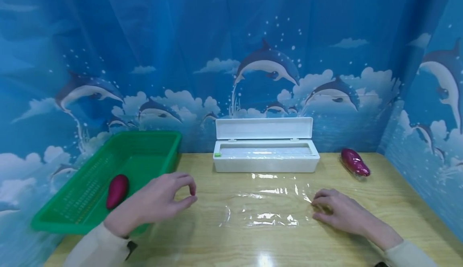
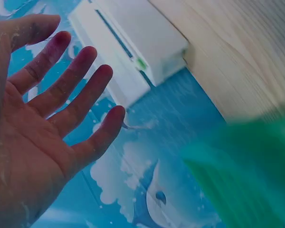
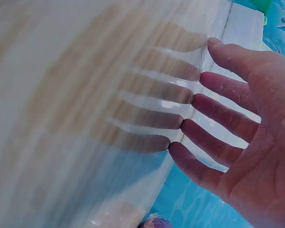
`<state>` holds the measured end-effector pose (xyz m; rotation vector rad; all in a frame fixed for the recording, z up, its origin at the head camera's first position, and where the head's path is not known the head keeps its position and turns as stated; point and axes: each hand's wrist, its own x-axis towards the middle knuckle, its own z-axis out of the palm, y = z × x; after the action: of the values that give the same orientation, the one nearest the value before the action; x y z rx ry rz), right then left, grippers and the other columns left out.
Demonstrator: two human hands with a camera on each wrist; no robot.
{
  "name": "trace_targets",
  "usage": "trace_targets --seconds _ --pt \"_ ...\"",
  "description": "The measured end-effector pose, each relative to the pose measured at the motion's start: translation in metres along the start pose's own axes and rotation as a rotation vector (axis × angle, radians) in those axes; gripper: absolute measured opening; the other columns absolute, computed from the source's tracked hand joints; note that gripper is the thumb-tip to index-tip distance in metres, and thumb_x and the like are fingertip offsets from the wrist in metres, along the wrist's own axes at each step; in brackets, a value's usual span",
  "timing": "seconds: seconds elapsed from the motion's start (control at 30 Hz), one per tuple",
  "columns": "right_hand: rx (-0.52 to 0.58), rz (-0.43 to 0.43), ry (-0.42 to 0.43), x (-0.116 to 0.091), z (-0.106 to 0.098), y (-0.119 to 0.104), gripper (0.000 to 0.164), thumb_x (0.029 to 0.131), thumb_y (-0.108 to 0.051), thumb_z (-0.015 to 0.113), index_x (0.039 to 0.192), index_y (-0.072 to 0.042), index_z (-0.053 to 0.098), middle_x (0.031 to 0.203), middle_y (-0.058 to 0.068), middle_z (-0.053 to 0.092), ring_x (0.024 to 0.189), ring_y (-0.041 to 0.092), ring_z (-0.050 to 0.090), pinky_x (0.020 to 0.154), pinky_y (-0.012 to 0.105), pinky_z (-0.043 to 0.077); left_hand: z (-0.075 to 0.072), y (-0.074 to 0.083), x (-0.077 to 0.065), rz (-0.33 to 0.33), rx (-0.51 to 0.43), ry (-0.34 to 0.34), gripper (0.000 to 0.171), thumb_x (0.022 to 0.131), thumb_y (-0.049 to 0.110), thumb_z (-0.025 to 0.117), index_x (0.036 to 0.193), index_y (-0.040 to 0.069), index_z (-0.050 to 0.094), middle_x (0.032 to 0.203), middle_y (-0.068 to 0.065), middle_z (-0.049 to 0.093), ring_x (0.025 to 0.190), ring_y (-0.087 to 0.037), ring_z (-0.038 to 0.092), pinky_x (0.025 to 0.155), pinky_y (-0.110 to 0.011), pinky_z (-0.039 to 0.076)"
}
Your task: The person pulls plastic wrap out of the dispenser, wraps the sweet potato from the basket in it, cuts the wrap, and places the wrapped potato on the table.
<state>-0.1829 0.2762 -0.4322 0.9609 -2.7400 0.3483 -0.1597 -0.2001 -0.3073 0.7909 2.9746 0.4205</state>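
Note:
A sheet of clear cling film (image 1: 267, 216) lies on the table in front of a white cling film box (image 1: 265, 166), whose lid stands up. My left hand (image 1: 155, 200) hovers between the green basket and the film, its fingers loosely bent and holding nothing. At the film's right edge, my right hand (image 1: 340, 212) rests its fingertips on the surface. In the right wrist view those fingers (image 3: 223, 116) are nearly straight and spread. Whether the film still joins the roll is hard to see.
A green basket (image 1: 171, 144) stands at the left with a purple sweet-potato-shaped vegetable (image 1: 117, 190) inside. Another purple vegetable (image 1: 354, 162), wrapped in shiny film, lies at the back right. A dolphin-print curtain (image 1: 202, 37) hangs behind the table.

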Motion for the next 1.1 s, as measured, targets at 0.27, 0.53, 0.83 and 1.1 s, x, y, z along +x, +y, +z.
trace_targets --seconds 0.27,0.53,0.83,1.1 --pt "-0.01 0.001 -0.011 0.0 -0.002 0.0 0.027 0.082 -0.033 0.082 0.103 -0.015 0.078 0.107 0.001 0.072 0.094 0.022 0.068 0.082 0.045 0.06 -0.018 -0.026 -0.016 -0.012 0.082 0.003 0.007 0.094 0.032 0.073 0.098 0.03 0.067 0.091 0.014 0.063 0.059 0.003 0.046 0.056 -0.019 0.043" --pt "-0.009 -0.005 -0.012 0.0 -0.003 0.001 0.026 0.082 -0.033 0.082 0.102 -0.016 0.078 0.106 0.0 0.072 0.093 0.021 0.068 0.081 0.044 0.06 -0.037 -0.053 -0.025 0.089 0.136 0.057 0.011 0.097 0.025 0.07 0.108 0.028 0.068 0.102 0.009 0.067 0.054 0.008 0.044 0.057 -0.024 0.048" --pt "-0.017 -0.009 -0.016 0.002 0.0 0.003 0.026 0.082 -0.033 0.082 0.102 -0.016 0.078 0.106 0.0 0.072 0.093 0.02 0.067 0.081 0.043 0.06 -0.045 -0.078 -0.027 0.214 0.491 0.177 0.022 0.088 0.024 0.079 0.108 0.024 0.07 0.101 0.003 0.068 0.085 -0.017 0.067 0.069 -0.048 0.056" --pt "-0.003 0.01 -0.031 0.001 -0.002 0.002 0.026 0.083 -0.034 0.082 0.103 -0.017 0.078 0.107 -0.001 0.072 0.093 0.019 0.067 0.079 0.041 0.06 -0.048 -0.112 -0.032 0.112 0.654 0.068 0.041 0.087 0.031 0.08 0.123 0.019 0.067 0.115 -0.01 0.066 0.099 -0.031 0.066 0.079 -0.059 0.055"
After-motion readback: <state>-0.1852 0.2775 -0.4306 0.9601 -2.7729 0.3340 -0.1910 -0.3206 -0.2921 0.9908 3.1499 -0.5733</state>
